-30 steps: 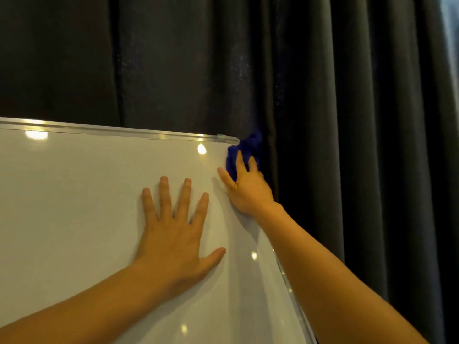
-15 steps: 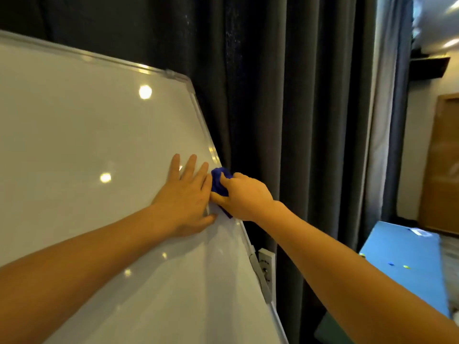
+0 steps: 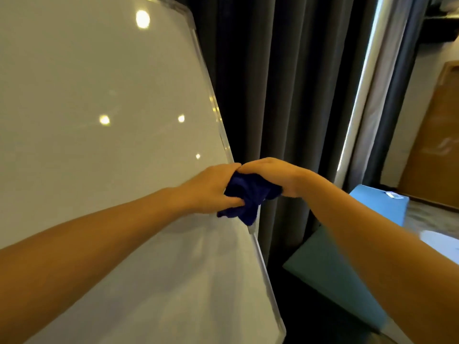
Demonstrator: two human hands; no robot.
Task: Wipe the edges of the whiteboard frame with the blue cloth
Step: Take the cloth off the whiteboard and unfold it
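The whiteboard (image 3: 104, 157) fills the left of the view, with its silver frame edge (image 3: 215, 110) running down its right side. A bunched dark blue cloth (image 3: 244, 194) sits on that right edge about halfway down. My left hand (image 3: 211, 188) grips the cloth from the board side. My right hand (image 3: 272, 176) covers the cloth from above and from the curtain side. The fingertips of both hands meet over the cloth. Part of the frame is hidden under the cloth and hands.
Dark grey curtains (image 3: 285, 95) hang right behind the board's right edge. A blue padded surface (image 3: 372, 207) lies low at the right, with a wooden door (image 3: 437, 135) beyond it. The board's lower right corner (image 3: 282, 331) is near the bottom of the view.
My right hand has slid the cloth down the right frame edge from the top corner. My left hand has left the board face and closed on the cloth.
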